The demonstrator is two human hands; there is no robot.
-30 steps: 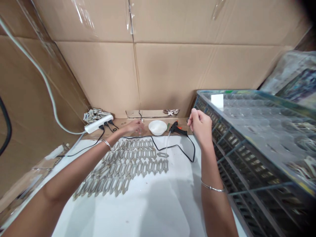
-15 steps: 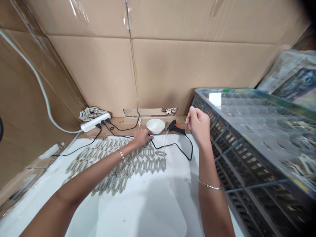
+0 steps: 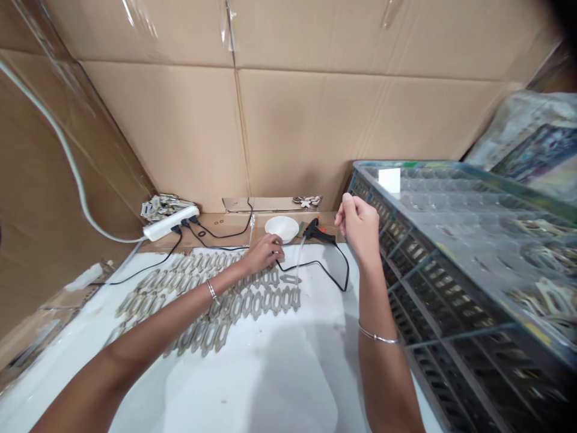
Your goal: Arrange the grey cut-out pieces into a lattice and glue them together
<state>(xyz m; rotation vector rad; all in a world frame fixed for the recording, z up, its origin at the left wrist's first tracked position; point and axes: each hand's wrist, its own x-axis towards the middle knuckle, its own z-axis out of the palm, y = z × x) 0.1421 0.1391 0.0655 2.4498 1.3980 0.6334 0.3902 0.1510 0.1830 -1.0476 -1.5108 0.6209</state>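
Note:
My left hand [image 3: 262, 252] is at the near rim of a small white bowl [image 3: 282, 228], its bent fingers a little apart. Nothing shows in it. My right hand [image 3: 359, 224] is raised beside a crate, closed with the thumb against the curled fingers; what it may hold is hidden. A black glue gun [image 3: 318, 231] lies between the bowl and my right hand, a pale glue stick poking out of it. Rows of flat, grey-beige, frame-shaped pieces [image 3: 256, 302] with oblong openings lie under and around my left forearm.
A large plastic crate [image 3: 417, 258] with a clear dimpled tray [image 3: 455, 207] on it stands at right. A white power strip [image 3: 171, 223] with black cords lies at back left, beside a pile of pieces [image 3: 162, 206]. Cardboard walls [image 3: 293, 120] enclose the white tabletop [image 3: 252, 385].
My left hand has shifted slightly, and its fingers have spread and lifted toward the bowl's rim. My right hand stays closed in about the same place. The view has moved a little.

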